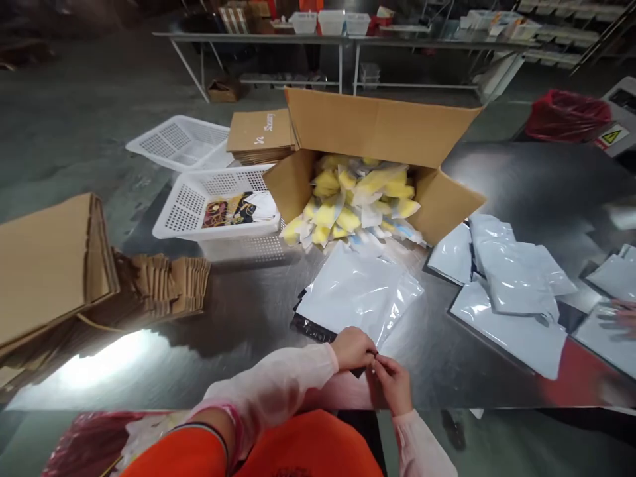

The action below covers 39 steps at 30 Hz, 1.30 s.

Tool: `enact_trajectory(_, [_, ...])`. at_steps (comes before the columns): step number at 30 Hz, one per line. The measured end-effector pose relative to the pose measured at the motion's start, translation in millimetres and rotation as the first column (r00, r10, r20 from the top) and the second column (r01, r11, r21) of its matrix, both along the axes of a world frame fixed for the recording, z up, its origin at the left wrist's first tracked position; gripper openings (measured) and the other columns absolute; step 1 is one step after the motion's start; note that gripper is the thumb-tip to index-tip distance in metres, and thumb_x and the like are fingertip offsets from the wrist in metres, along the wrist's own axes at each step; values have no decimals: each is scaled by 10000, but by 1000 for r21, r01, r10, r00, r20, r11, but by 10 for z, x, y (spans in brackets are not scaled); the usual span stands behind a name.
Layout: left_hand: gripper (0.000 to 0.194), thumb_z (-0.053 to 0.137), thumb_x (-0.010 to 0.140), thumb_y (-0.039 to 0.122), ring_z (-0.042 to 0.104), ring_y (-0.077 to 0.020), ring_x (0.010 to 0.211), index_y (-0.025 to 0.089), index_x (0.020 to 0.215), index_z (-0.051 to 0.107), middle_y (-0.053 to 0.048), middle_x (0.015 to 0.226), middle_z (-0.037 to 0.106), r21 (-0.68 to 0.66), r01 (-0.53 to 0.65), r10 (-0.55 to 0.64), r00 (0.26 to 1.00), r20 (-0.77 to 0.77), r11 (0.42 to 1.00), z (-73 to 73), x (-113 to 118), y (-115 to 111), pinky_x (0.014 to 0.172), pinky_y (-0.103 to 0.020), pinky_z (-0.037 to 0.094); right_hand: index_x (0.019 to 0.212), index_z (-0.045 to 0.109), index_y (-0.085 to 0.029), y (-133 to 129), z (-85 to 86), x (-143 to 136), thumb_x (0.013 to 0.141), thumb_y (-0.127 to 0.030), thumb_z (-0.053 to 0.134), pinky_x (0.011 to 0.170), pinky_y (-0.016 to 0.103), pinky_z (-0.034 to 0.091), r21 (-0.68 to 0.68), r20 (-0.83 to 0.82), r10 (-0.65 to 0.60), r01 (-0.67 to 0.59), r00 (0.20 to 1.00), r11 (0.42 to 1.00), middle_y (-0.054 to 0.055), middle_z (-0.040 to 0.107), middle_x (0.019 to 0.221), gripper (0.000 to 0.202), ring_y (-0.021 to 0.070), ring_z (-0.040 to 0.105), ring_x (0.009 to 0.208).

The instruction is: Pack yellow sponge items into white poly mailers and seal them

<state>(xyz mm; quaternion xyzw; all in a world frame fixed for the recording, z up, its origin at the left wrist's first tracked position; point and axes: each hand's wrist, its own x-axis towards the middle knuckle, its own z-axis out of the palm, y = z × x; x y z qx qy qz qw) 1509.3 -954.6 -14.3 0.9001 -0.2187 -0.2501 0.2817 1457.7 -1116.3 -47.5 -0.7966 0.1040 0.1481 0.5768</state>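
At the front edge of the metal table, my left hand (352, 348) and my right hand (393, 383) meet fingertip to fingertip. Both are pinched closed on something small and dark, too small to make out. Just beyond them lies a stack of white plastic mailer bags (352, 291) with black undersides. Behind the stack, an open cardboard box (382, 126) faces me, with yellow and white wrapped packets (348, 199) spilling out of its front.
White perforated baskets (218, 228) stand at the back left, beside flat cardboard (261, 132). Folded cartons (50, 265) fill the left side. Filled white mailers (517, 285) lie at right, near another person's hand (627, 318). A red-lined bin (569, 116) is beyond.
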Motion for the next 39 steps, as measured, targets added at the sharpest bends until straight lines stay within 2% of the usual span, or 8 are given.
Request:
enact_trajectory(14, [185, 619, 793, 251, 649, -168, 823, 222, 900, 767, -19, 848, 738, -301, -127, 81, 983, -162, 945, -2, 4, 244, 747, -220, 431, 661, 727, -173, 150, 174, 138, 676, -661, 606, 644, 329, 507, -9, 16, 18, -17, 1000, 1000, 88, 713, 686, 504, 236, 641, 658])
enact_trajectory(22, [206, 685, 660, 260, 612, -151, 728, 141, 809, 763, -7, 713, 710, -351, -650, 293, 671, -681, 673, -261, -84, 196, 706, -242, 463, 599, 682, -194, 132, 228, 215, 708, -613, 614, 618, 303, 480, -52, 55, 184, -181, 981, 982, 54, 669, 616, 438, 204, 602, 613])
enact_trajectory(27, [208, 691, 652, 298, 465, -84, 549, 106, 731, 689, 3, 623, 613, -223, -886, 377, 385, -843, 406, -330, -123, 153, 520, -219, 327, 593, 638, -200, -26, 181, 233, 747, -578, 581, 553, 271, 433, -167, 66, 393, -378, 917, 910, 16, 610, 564, 412, 162, 542, 550])
enact_trajectory(31, [169, 589, 773, 298, 415, -63, 534, 129, 769, 577, 4, 723, 612, -323, -879, 356, 445, -822, 352, -287, -141, 145, 525, -210, 318, 761, 665, -191, -195, 81, 445, 692, -501, 652, 654, 330, 446, -598, 206, 411, -219, 888, 771, 63, 640, 735, 318, 214, 561, 700])
enact_trajectory(33, [181, 567, 812, 317, 471, -86, 612, 140, 777, 558, -8, 760, 613, -427, -812, 347, 564, -749, 399, -216, -163, 119, 609, -229, 386, 972, 672, -180, -198, 14, 651, 756, -363, 595, 800, 399, 437, -739, 361, 458, -50, 813, 671, 124, 650, 977, 294, 271, 560, 930])
enact_trajectory(36, [275, 565, 843, 425, 536, -142, 841, 155, 787, 571, -44, 889, 624, -586, -690, 409, 724, -555, 426, -68, -196, 201, 805, -278, 422, 1138, 636, -236, -134, -122, 951, 823, -183, 468, 965, 433, 384, -770, 451, 729, -188, 514, 609, 84, 625, 1176, 360, 248, 502, 1154])
enact_trajectory(37, [311, 548, 854, 466, 536, -149, 863, 161, 798, 575, -48, 912, 622, -612, -692, 467, 717, -518, 383, -14, -205, 318, 824, -284, 421, 1142, 636, -254, -123, -174, 1019, 842, -165, 444, 998, 432, 373, -759, 481, 778, -252, 403, 600, 59, 632, 1184, 367, 231, 495, 1184])
enact_trajectory(39, [354, 520, 862, 519, 535, -140, 789, 173, 801, 564, -42, 878, 619, -636, -754, 627, 577, -523, 164, 96, -222, 756, 766, -283, 436, 1167, 629, -269, -147, -275, 1084, 887, -188, 416, 1040, 443, 364, -721, 558, 781, -301, 282, 624, 41, 640, 1199, 361, 219, 486, 1222])
